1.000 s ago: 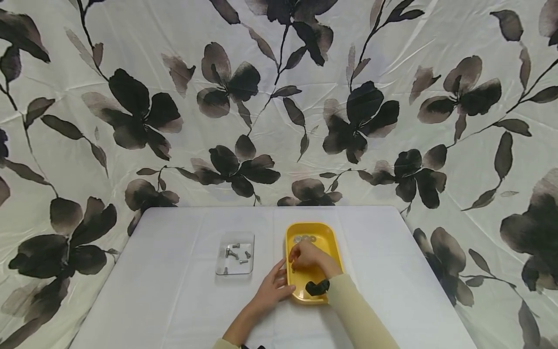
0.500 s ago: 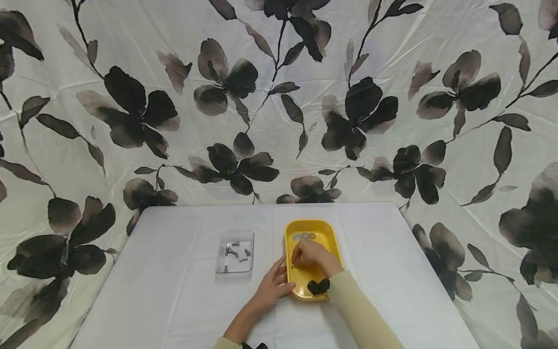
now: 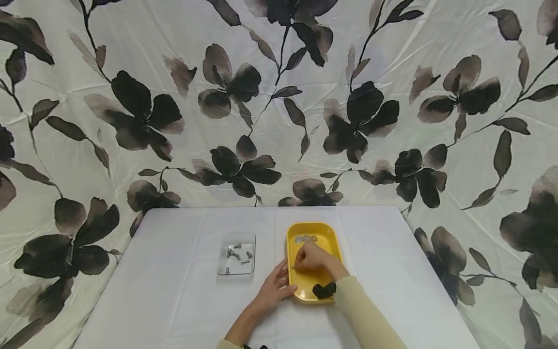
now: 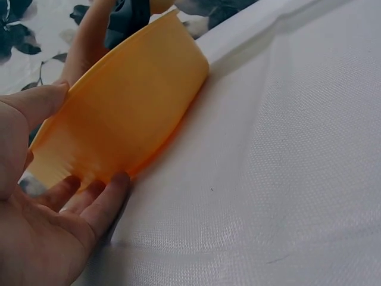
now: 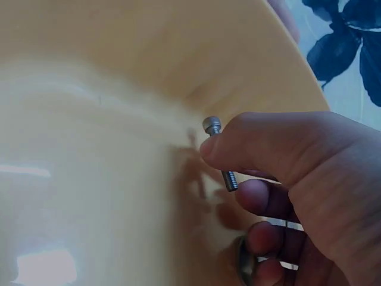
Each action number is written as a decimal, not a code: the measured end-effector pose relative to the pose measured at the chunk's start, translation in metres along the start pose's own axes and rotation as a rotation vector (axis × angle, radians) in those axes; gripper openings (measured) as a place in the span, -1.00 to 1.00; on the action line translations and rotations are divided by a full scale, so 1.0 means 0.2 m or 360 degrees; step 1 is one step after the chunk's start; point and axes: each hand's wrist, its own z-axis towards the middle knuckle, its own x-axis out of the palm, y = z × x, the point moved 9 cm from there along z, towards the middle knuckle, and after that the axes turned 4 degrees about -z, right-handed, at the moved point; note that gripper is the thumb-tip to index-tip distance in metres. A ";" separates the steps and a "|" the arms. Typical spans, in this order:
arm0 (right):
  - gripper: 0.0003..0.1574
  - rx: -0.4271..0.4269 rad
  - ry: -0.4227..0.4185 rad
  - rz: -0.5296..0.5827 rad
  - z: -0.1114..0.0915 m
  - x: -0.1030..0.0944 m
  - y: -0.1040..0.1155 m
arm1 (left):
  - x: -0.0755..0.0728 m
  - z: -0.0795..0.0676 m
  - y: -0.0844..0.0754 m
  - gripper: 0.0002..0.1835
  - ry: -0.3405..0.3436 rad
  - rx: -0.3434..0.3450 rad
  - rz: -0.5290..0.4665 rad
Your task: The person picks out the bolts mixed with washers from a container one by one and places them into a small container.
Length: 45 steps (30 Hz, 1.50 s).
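Note:
In the head view my right hand is over the yellow tray, inside its rim. The right wrist view shows its thumb and index finger pinching a small socket-head screw, its head up and the threaded shank tilted. Under the other fingers a dark, round-edged piece shows partly; I cannot tell what it is. My left hand holds the tray's near left side. In the left wrist view the thumb lies on the rim and the fingertips touch the outer wall low down.
Several washers lie in the far end of the tray. To the left stands a clear square box with several screws in it. A white cloth covers the table; a floral curtain hangs behind it.
My right hand has shifted slightly to the right within the tray, fingers still together. The left hand stays on the tray's side. The head view has wobbled a little.

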 end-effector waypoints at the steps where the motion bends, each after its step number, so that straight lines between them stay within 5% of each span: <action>1: -0.93 0.0001 -0.0007 0.0008 0.00 -0.01 0.00 | 0.00 0.00 0.00 -0.10 -0.0002 0.0002 -0.0001; 12: -0.91 0.0030 -0.0067 -0.0033 -0.07 -0.18 0.06 | 0.00 -0.02 -0.07 -0.26 -0.0114 0.0094 0.0195; 18: -0.83 -0.0120 -0.0102 -0.0045 -0.06 -0.27 0.15 | -0.03 -0.05 -0.17 -0.38 -0.0122 0.0205 0.0285; 24: -0.74 -0.0196 -0.0144 -0.0083 -0.05 -0.31 0.20 | -0.09 -0.08 -0.24 -0.48 -0.0136 0.0161 0.0474; 30: -0.77 -0.0225 -0.0171 -0.0139 -0.03 -0.35 0.25 | -0.27 -0.16 -0.41 -0.61 -0.0442 0.0247 0.0840; 37: -0.82 -0.0274 -0.0185 -0.0131 -0.02 -0.38 0.33 | -0.50 -0.27 -0.59 -0.64 -0.0789 0.0423 0.1093; 45: -0.85 -0.0323 -0.0216 -0.0174 0.03 -0.37 0.39 | -0.68 -0.32 -0.64 -0.59 -0.0941 0.0342 0.1175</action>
